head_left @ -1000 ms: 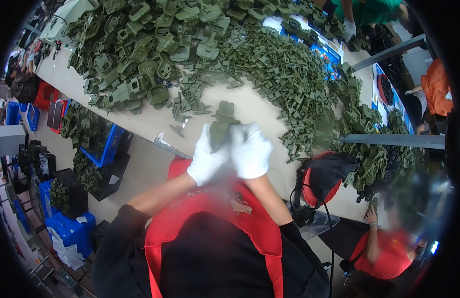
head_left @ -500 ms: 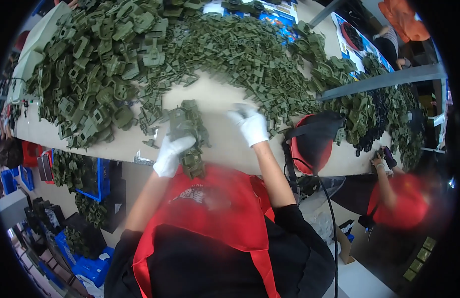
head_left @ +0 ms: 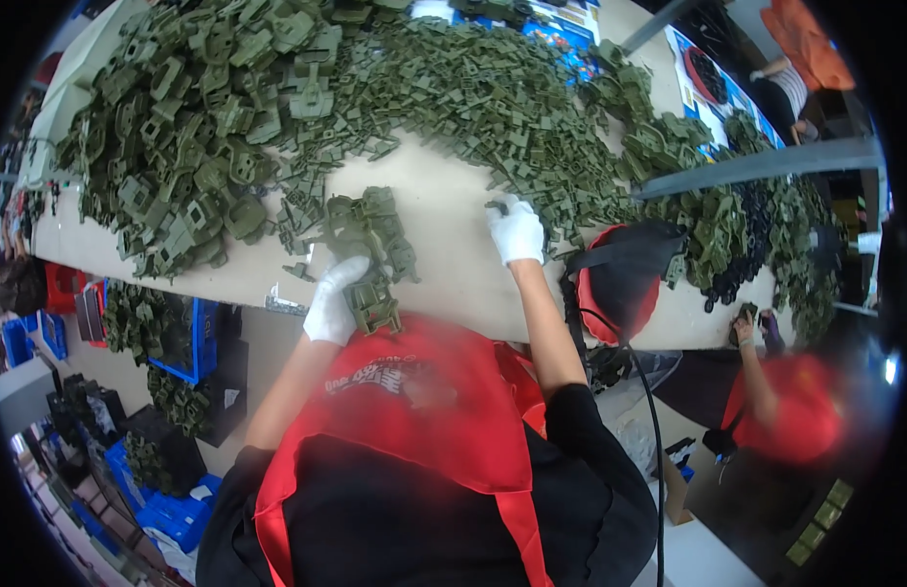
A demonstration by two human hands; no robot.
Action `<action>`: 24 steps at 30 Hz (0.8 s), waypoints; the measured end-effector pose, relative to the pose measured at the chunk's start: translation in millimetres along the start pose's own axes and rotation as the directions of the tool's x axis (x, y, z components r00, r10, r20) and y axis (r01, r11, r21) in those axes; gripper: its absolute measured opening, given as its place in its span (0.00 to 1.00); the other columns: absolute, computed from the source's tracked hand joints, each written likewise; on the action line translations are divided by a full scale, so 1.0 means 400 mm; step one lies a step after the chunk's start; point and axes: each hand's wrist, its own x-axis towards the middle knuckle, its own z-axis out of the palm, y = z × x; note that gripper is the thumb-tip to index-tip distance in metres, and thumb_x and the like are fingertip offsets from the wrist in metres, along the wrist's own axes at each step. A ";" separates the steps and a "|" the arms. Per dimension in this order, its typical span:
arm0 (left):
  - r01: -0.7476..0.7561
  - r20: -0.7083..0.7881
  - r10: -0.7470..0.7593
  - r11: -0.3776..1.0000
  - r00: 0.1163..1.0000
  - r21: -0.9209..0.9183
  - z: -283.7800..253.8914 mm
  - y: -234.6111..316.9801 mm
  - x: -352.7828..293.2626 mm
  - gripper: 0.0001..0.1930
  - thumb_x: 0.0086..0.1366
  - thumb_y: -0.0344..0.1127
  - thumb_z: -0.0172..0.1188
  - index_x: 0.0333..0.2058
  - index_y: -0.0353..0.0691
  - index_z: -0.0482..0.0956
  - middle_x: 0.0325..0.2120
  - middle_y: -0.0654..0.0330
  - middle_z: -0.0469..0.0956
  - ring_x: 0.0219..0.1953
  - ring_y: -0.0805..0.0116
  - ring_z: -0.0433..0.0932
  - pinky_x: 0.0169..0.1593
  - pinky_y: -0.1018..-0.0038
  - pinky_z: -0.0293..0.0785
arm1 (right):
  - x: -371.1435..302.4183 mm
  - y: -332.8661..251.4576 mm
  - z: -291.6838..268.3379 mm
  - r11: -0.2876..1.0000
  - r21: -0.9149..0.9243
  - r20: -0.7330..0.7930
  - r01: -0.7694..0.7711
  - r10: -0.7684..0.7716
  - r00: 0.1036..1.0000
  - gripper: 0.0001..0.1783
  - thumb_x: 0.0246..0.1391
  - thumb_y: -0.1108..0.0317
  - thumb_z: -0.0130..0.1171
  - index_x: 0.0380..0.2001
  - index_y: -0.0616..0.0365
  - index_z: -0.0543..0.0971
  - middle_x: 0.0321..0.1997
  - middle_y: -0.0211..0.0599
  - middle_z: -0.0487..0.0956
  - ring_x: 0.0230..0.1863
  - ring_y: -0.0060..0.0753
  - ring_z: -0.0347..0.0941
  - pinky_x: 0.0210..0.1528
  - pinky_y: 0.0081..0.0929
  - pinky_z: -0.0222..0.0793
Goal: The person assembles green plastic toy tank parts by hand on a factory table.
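The pale table bears a broad heap of olive-green plastic parts. A blue rectangular crate at left holds similar pieces; a black-and-red cloth bundle sits beside the right forearm. An olive-green plastic assembly, long axis pointing away from the person, is gripped near the table's edge by the white-gloved left hand. The white-gloved right hand pinches a small dark piece.

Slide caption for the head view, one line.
White-gloved left hand holds larger green parts; white-gloved right hand is near a pile of small green parts.
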 end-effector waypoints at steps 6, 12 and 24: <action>0.065 0.035 -0.060 0.983 0.998 -0.170 -0.002 0.021 0.019 0.16 0.60 0.35 0.57 0.47 0.42 0.71 0.33 0.56 0.78 0.30 0.61 0.79 0.34 0.67 0.80 | -0.184 -0.163 -0.144 0.413 0.734 0.638 -0.539 -0.147 0.756 0.14 0.56 0.66 0.56 0.44 0.58 0.76 0.32 0.41 0.82 0.25 0.33 0.77 0.25 0.27 0.72; 0.035 0.030 -0.033 0.995 0.999 -0.093 -0.006 0.004 0.009 0.19 0.60 0.32 0.56 0.50 0.37 0.71 0.37 0.58 0.77 0.35 0.66 0.78 0.41 0.71 0.78 | -0.246 -0.171 -0.130 0.077 0.700 0.697 -0.710 -0.285 0.657 0.17 0.59 0.61 0.55 0.41 0.66 0.74 0.29 0.47 0.80 0.23 0.33 0.75 0.23 0.25 0.70; -0.099 0.014 0.099 0.995 0.995 0.017 0.008 0.008 -0.030 0.24 0.55 0.30 0.62 0.52 0.41 0.68 0.38 0.60 0.77 0.37 0.68 0.78 0.35 0.74 0.73 | -0.281 -0.257 -0.221 0.726 0.210 0.483 0.655 -0.659 0.576 0.12 0.49 0.63 0.63 0.36 0.54 0.77 0.29 0.38 0.79 0.27 0.42 0.77 0.32 0.39 0.72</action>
